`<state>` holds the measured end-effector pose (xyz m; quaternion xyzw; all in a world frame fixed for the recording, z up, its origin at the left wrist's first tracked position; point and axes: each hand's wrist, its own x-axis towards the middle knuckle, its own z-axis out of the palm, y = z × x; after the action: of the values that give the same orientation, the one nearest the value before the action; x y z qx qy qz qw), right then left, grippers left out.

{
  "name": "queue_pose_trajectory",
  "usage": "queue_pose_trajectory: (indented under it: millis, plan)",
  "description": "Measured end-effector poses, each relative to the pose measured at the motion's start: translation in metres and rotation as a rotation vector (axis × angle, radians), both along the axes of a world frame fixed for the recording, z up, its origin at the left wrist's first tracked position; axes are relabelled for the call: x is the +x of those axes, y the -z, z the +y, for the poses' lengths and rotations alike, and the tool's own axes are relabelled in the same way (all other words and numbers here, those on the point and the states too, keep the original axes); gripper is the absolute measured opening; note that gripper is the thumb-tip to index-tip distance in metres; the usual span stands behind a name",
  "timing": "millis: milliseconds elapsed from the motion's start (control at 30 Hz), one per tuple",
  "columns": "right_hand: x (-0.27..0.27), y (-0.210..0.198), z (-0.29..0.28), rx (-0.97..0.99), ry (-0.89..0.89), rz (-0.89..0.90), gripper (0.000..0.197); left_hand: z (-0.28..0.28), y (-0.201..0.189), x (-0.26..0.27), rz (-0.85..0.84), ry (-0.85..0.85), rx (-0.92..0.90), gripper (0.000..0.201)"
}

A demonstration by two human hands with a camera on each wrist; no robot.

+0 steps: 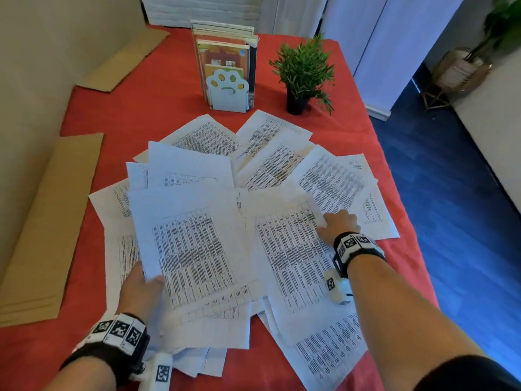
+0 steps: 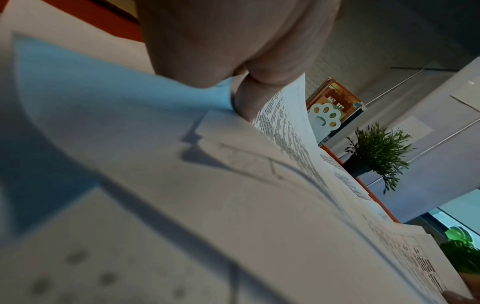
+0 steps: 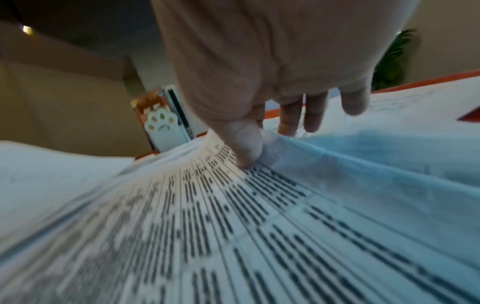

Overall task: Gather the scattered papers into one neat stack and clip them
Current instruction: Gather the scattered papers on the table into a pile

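Several printed sheets (image 1: 270, 153) lie fanned and overlapping on the red tablecloth (image 1: 158, 117). My left hand (image 1: 141, 286) grips a loose bundle of sheets (image 1: 191, 244) at its near left corner and holds it slightly raised. In the left wrist view the thumb (image 2: 246, 98) lies on top of that bundle (image 2: 259, 205). My right hand (image 1: 337, 224) pinches the right edge of a printed sheet (image 1: 293, 249). The right wrist view shows the thumb (image 3: 246, 148) on top of this sheet (image 3: 233, 226), with the other fingers reaching past its edge. No clip is in view.
A book holder with a white paw-shaped end (image 1: 227, 91) stands at the back, and a small potted plant (image 1: 303, 74) is to its right. Brown cardboard sheets (image 1: 42, 235) lie along the left. The table's right edge drops to a blue floor (image 1: 451, 193).
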<state>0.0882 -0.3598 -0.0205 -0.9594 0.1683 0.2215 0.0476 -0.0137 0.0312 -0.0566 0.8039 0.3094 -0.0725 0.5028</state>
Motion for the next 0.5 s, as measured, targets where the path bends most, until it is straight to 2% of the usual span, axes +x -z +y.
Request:
queue_pose_trajectory:
  millis: [67, 133, 233, 267, 367, 400, 433, 500]
  plan:
    - [0.000, -0.007, 0.003, 0.145, 0.034, -0.070, 0.012, 0.004, 0.000, 0.002, -0.006, -0.025, 0.020, 0.042]
    - [0.001, -0.025, 0.002, 0.336, 0.102, -0.249, 0.013, 0.011, -0.003, 0.008, -0.035, -0.059, 0.072, 0.041]
    - [-0.002, -0.061, -0.004, 0.500, 0.140, -0.512, 0.008, 0.026, -0.007, 0.020, -0.080, -0.148, 0.126, 0.041]
    - [-0.002, -0.069, -0.008, 0.583, 0.158, -0.559, 0.017, 0.030, -0.009, 0.024, -0.092, -0.173, 0.127, 0.041]
    - [-0.006, -0.078, -0.020, 0.891, 0.239, -0.665, 0.055, 0.030, -0.013, 0.030, -0.118, -0.156, 0.137, 0.040]
    - [-0.006, -0.076, -0.024, 0.953, 0.265, -0.689, 0.062, 0.026, -0.014, 0.031, -0.122, -0.131, 0.136, 0.039]
    - [-0.008, -0.071, -0.028, 0.994, 0.296, -0.698, 0.062, 0.020, -0.015, 0.031, -0.120, -0.101, 0.129, 0.040]
    - [-0.013, -0.060, -0.030, 1.004, 0.365, -0.652, 0.045, 0.006, -0.015, 0.029, -0.081, -0.039, 0.111, 0.041]
